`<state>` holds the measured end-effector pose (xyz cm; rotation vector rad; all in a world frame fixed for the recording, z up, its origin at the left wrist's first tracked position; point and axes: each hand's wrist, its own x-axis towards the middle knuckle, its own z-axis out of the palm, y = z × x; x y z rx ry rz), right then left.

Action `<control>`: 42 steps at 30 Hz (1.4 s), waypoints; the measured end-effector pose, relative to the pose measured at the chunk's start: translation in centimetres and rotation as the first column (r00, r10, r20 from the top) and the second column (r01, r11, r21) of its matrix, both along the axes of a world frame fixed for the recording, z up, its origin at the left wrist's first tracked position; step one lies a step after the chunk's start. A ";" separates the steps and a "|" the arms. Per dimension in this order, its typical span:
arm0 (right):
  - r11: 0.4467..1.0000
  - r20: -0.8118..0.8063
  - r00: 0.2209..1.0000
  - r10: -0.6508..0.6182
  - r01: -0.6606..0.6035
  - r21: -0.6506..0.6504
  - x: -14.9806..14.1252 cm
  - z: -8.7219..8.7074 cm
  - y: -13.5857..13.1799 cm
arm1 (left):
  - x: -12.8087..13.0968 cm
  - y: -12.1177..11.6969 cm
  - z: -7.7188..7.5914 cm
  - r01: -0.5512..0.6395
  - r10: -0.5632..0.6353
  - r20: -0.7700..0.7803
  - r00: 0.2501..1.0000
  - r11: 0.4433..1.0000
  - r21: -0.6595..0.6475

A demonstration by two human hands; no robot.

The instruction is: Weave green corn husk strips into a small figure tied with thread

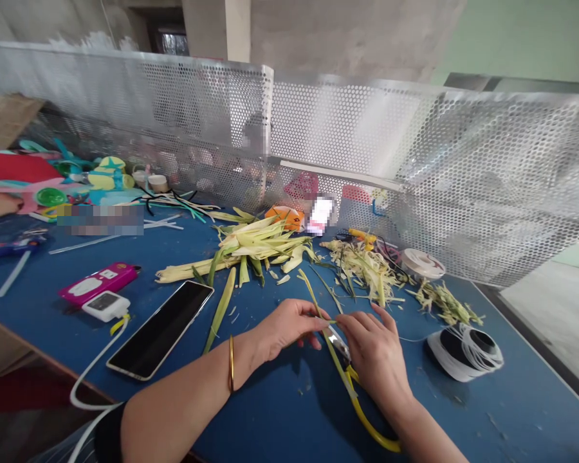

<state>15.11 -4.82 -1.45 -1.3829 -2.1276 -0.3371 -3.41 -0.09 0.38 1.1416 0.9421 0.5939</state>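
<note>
My left hand (pixel 289 326), with a gold bangle on its wrist, pinches a thin green husk strip (pixel 332 321) at the middle of the table. The fingers of my right hand (pixel 374 350) are closed on the same strip from the other side. Below them lie yellow-handled scissors (pixel 367 421), their blades partly hidden behind my right hand. A longer leaf strip (pixel 340 370) passes beside the blades. A spool of white cord (pixel 466 352) stands to the right of my right hand. Left of my hands rests a single husk leaf (pixel 220 308).
Ahead lie a pile of corn husks (pixel 263 243) and shredded husk (pixel 371 273). A black phone (pixel 161 331) and a magenta power strip (pixel 99 283) with a white charger are at left. A perforated metal screen (pixel 338 122) bounds the back. Another person's hand (pixel 0 206) shows far left.
</note>
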 end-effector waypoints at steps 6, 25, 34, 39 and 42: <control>1.000 -0.005 1.000 0.014 -0.014 -0.018 -0.1 -0.2 0.0 | 0.3 -0.3 -0.3 -0.043 0.045 0.026 0.999 0.996 -0.076; 0.990 -0.169 0.984 -0.054 0.031 -0.135 -0.3 1.1 -0.5 | 0.4 0.3 -0.5 -0.165 0.169 0.032 0.985 0.981 -0.103; 0.965 -0.345 0.938 -0.035 -0.058 -0.256 -0.6 1.3 -0.7 | 0.4 -0.2 -0.3 0.008 0.000 -0.095 0.995 0.996 0.084; 0.937 -0.465 0.876 -0.126 -0.049 -0.346 -0.4 1.5 -0.3 | 0.7 -1.7 0.6 0.324 -0.315 -0.136 0.939 0.945 0.051; 0.761 -0.683 0.705 -0.192 -0.332 -0.557 -1.0 1.0 -0.1 | 1.2 -2.6 0.9 0.337 -0.336 -0.127 0.933 0.941 -0.017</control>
